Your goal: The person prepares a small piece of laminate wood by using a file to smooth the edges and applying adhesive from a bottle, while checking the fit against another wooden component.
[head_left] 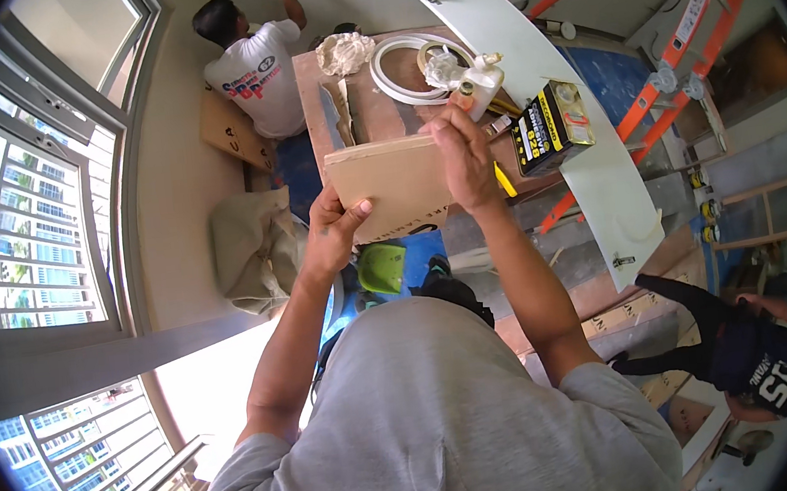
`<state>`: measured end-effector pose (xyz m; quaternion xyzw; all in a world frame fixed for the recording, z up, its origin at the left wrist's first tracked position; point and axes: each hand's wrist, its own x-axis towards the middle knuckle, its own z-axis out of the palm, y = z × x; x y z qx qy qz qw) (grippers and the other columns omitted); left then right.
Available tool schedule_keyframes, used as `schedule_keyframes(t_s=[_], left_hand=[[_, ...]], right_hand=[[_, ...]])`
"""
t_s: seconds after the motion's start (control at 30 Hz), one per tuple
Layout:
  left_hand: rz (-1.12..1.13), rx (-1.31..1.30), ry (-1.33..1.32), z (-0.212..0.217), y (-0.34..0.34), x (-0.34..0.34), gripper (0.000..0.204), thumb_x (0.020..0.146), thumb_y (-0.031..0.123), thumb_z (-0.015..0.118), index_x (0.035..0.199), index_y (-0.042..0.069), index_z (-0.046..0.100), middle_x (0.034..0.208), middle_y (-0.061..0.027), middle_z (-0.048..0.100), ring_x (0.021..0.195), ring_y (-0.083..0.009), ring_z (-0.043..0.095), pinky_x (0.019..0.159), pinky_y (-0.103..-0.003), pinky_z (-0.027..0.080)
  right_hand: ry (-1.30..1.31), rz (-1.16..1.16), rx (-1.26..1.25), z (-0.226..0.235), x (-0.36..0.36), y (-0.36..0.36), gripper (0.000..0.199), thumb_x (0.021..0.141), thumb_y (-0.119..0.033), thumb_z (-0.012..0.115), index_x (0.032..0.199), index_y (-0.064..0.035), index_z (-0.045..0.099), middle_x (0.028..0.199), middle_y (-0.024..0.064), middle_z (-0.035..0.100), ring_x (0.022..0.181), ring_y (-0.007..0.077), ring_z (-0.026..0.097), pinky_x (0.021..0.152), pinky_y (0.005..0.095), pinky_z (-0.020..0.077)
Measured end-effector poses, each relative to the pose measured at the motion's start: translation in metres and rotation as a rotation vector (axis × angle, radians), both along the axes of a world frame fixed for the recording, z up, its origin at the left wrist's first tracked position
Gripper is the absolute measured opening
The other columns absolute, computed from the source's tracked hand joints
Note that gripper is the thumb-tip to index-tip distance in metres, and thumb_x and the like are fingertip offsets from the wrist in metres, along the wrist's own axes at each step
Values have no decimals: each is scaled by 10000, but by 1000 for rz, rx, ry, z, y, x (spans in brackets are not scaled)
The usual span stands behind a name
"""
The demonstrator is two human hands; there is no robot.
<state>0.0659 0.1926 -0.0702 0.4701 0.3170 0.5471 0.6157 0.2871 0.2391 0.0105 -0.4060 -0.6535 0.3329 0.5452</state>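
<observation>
Both hands hold up a stack of thin tan boards (pixel 390 171) in front of my chest, its near face tilted toward me with dark print along the lower edge. My left hand (pixel 338 230) grips the left side, thumb lying on the face. My right hand (pixel 467 163) is closed round the upper right corner, fingers over the top edge. Beyond the boards, a worktable (pixel 312 91) carries a white coiled strip (pixel 386 81), a crumpled cloth (pixel 345 53) and a whitish plastic bottle (pixel 484 81). Right of my right hand stands a black and yellow tin (pixel 541 138).
A long white panel with hinges (pixel 526 49) lies across the table's right side. Orange ladders (pixel 679 38) stand behind it. One person in white (pixel 252 83) works at the far left wall; another in dark clothes (pixel 760 351) is at right. A green dustpan (pixel 382 268) lies below my hands.
</observation>
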Motion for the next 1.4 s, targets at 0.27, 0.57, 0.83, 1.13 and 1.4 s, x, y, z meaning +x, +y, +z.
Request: schedule_keyframes(t_s=[0.27, 0.57, 0.83, 1.13, 1.4], left_hand=[[26, -81, 130, 7, -5, -1, 315, 987, 120, 717, 1259, -13, 628, 1124, -48, 703, 1047, -126, 617, 962, -310, 490], [-108, -22, 446, 21, -6, -15, 373, 984, 127, 701, 1305, -22, 584, 1160, -79, 692, 1077, -140, 616, 976, -314, 481], [-75, 64, 741, 35, -1, -15, 389, 932, 143, 703, 1271, -2, 580, 1007, -227, 695, 942, -298, 684, 870, -400, 514], [52, -546, 37, -14, 19, -18, 359, 1017, 201, 671, 1281, -33, 608, 1126, -125, 713, 980, -212, 706, 863, -385, 584], [32, -885, -310, -48, 47, -42, 416, 1070, 164, 527, 1364, -127, 486, 1279, -278, 636, 1088, -387, 720, 920, -525, 625]], right_hand=[[-202, 351, -398, 3, 33, 8, 308, 1080, -193, 460, 1282, -34, 629, 1090, 34, 644, 1058, 120, 584, 962, 315, 463], [-550, 429, -532, 28, 2, -8, 562, 1103, -470, 342, 1518, -121, 492, 1394, 190, 642, 1275, 336, 623, 1072, 408, 455], [-274, 570, -369, 8, -41, 30, 620, 1098, -478, 383, 1607, -125, 372, 1580, 155, 498, 1424, 310, 507, 1175, 390, 369], [44, 31, -423, -13, 40, 69, 501, 1061, -352, 592, 1477, -82, 523, 1457, 48, 597, 1271, 194, 581, 1056, 363, 452], [304, 343, -723, -77, 10, -70, 599, 1106, -397, 513, 1605, -91, 386, 1423, 125, 609, 1070, 207, 710, 844, 337, 594]])
